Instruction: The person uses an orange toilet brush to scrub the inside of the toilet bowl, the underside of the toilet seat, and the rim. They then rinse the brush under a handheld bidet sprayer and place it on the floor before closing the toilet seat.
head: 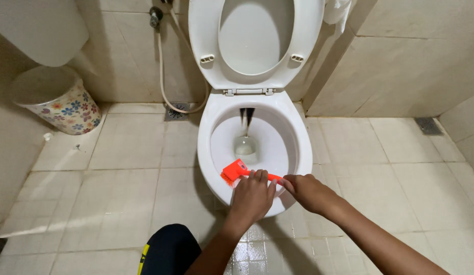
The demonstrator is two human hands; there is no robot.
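While we look down from above, both of our hands meet over the near rim of the white toilet bowl [293, 153]. Our left hand [252, 196] is curled over the handle of an orange brush [234, 171], its fingers [257, 175] wrapped across the shaft so that the middle of the handle is hidden beneath them. Our right hand [309, 192] closes on the far end of the same handle, pinching it between thumb and fingertips just beside the left hand; a short orange stretch shows between the two hands. The brush head lies inside the bowl, against the left inner wall near the front, bristles facing down and to the left; whether the bristles press the porcelain or sit just off it, we cannot tell.

Deeper in the bowl a small pool of water [245, 147] sits at the drain, with dark streaks on the back wall above it. The seat and lid [257, 40] stand raised against the tiled wall. A thin hose [163, 76] hangs down the wall to the left of the toilet and loops towards a floor drain [175, 111]. Well apart, at the far left, a flower-patterned bin [61, 104] stands on the pale tiled floor [119, 203]. Our dark-clothed knee [168, 249] shows at the bottom edge.
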